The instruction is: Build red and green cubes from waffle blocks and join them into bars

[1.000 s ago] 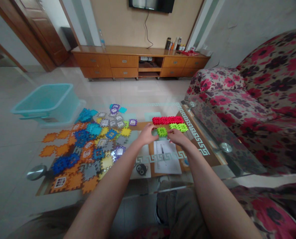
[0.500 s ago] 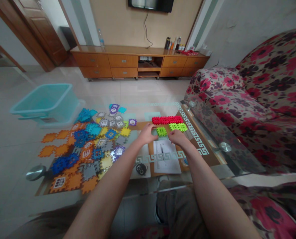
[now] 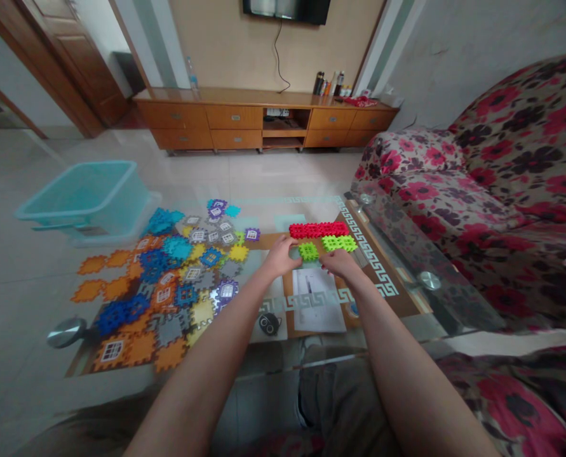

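A lime-green interlocking block (image 3: 308, 251) lies on the glass table between my two hands. My left hand (image 3: 281, 255) is at its left side, thumb and fingers apart in a curve. To the block's right, my right hand (image 3: 338, 261) has its fingers curled in; whatever they may hold is hidden. Just beyond the right hand sits a longer lime-green block assembly (image 3: 339, 243). Behind both green pieces stretches a long red row of joined blocks (image 3: 319, 230). A printed paper sheet (image 3: 317, 311) lies nearer to me, below the hands.
Loose toothed plastic tiles in orange, blue, grey, yellow and purple cover the table's left side, among them an orange tile (image 3: 142, 347). A teal plastic bin (image 3: 115, 203) stands at the far left. A floral sofa (image 3: 435, 184) is on the right, a wooden cabinet (image 3: 235, 118) beyond.
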Action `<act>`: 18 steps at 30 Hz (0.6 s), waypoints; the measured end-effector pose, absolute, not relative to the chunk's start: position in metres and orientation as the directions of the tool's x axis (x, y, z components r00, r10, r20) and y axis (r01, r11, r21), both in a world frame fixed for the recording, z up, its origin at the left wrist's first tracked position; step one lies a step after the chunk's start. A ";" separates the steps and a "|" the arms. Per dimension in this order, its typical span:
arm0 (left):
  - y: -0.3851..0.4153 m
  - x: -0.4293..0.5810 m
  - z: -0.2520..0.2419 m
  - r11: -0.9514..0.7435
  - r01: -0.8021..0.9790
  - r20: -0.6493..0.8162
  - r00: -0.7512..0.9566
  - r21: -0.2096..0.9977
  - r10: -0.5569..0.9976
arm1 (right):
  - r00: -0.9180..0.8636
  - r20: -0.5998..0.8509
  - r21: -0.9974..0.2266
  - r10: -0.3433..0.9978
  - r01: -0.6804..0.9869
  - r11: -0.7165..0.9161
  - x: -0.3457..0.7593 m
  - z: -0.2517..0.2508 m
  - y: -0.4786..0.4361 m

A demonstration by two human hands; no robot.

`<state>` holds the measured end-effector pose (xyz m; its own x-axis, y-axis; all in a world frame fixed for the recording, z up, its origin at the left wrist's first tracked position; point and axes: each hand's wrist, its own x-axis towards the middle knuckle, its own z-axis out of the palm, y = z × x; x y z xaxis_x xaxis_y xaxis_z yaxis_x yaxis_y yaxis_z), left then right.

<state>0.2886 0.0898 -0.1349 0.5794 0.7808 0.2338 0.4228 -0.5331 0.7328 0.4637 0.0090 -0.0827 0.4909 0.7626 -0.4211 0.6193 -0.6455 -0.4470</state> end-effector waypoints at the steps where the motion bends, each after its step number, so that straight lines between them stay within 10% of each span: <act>1: 0.090 0.289 -0.135 -0.533 0.425 0.232 0.581 0.731 0.780 | 0.490 -0.423 -0.456 0.762 0.611 -0.647 0.464 -0.084 0.009; 18: 0.094 0.296 -0.136 -0.551 0.439 0.236 0.589 0.710 0.773 | 0.467 -0.525 -0.473 0.712 0.535 -0.700 0.471 -0.101 0.014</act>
<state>0.2956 0.0942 -0.1361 0.5891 0.7727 0.2362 0.4386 -0.5513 0.7097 0.4711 0.0137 -0.1009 0.4670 0.7118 -0.5247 0.5349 -0.6998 -0.4734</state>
